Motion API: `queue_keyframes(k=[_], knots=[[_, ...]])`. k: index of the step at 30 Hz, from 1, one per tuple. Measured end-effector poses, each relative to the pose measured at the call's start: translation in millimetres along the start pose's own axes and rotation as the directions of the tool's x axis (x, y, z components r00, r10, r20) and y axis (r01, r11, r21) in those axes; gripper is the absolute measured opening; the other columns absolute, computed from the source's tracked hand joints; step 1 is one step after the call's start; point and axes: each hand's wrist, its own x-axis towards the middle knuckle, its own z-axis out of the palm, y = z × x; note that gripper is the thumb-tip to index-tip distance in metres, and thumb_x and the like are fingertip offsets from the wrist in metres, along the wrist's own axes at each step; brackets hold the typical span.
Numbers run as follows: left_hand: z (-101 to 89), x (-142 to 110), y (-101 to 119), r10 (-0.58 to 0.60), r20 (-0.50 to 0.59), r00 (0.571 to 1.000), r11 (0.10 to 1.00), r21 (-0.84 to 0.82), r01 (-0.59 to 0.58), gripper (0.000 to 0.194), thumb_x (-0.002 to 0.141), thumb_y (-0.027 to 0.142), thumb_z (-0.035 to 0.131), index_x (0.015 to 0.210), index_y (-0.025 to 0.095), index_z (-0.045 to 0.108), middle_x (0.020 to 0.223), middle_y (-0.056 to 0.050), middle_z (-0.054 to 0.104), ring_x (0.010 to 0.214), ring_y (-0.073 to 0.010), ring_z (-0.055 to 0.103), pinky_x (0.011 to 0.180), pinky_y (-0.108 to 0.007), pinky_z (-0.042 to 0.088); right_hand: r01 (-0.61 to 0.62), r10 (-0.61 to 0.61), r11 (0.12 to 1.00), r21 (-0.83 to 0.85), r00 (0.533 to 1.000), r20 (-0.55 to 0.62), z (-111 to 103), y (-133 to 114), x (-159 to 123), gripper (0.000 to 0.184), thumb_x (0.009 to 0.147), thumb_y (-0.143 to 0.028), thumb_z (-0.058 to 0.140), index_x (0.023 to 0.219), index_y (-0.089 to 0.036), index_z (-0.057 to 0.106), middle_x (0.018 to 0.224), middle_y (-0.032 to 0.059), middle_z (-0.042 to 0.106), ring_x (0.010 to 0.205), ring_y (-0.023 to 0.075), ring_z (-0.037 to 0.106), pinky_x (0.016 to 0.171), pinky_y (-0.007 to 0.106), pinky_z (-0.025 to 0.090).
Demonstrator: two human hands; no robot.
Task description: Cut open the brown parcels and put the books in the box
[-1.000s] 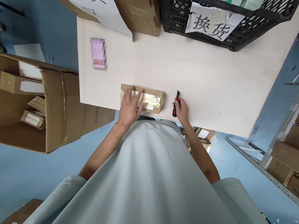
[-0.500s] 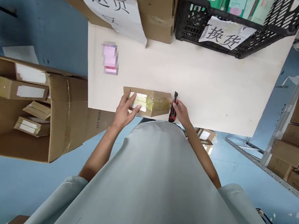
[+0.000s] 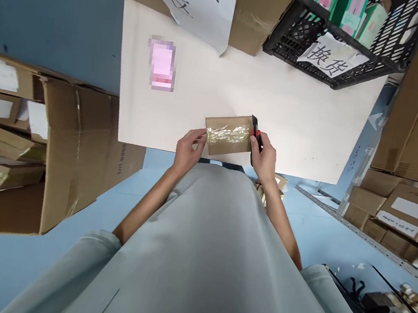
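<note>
A small cardboard box (image 3: 229, 134) with clear tape along its upper face is held between my hands, over the front part of the white table (image 3: 294, 121). My left hand (image 3: 190, 150) has its fingers curled at the box's left end. In my right hand (image 3: 266, 158) is a black and red utility knife (image 3: 255, 126), gripped against the box's right end. Part of the knife is hidden by my fingers, and I cannot tell whether its blade is out.
A large carton (image 3: 258, 16) with a paper sign and a black crate (image 3: 286, 38) of green and pink packages stand at the table's back. A blurred pink item (image 3: 162, 65) lies at left. An open carton (image 3: 77, 160) of boxes is on the left; stacked cartons (image 3: 404, 208) are on the right.
The box has been turned so a taped face without the white label shows, and it has shifted right. My left hand moved from its top to its left end; the knife now meets its right end.
</note>
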Motion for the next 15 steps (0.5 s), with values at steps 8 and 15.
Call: queue_keyframes(k=[8,15], knots=[[-35.9,58.7,19.9,0.102,0.126,0.987,0.993,-0.078,-0.093,0.035,0.106,0.05,0.077,0.128,0.024,0.086,0.132,-0.01,0.081,0.107,-0.0233,0.078,0.095,-0.039,0.067,-0.033,-0.008,0.969,-0.246,0.987,-0.163,8.7,-14.3,-18.0,0.061,0.121,-0.06,0.024,0.143,-0.023,0.068,0.135,0.018,0.078,0.12,0.0329,0.074,0.098,0.043,0.059],[-46.0,86.8,24.3,0.095,0.283,0.954,0.992,-0.103,-0.069,0.022,0.095,0.044,0.09,0.106,0.025,0.091,0.113,-0.006,0.086,0.093,-0.0237,0.078,0.095,-0.044,0.069,-0.055,0.071,0.962,-0.269,0.996,0.05,25.9,-51.5,-58.5,0.057,0.122,-0.055,0.034,0.167,-0.029,0.057,0.11,0.0087,0.088,0.099,0.0335,0.084,0.092,0.042,0.063]])
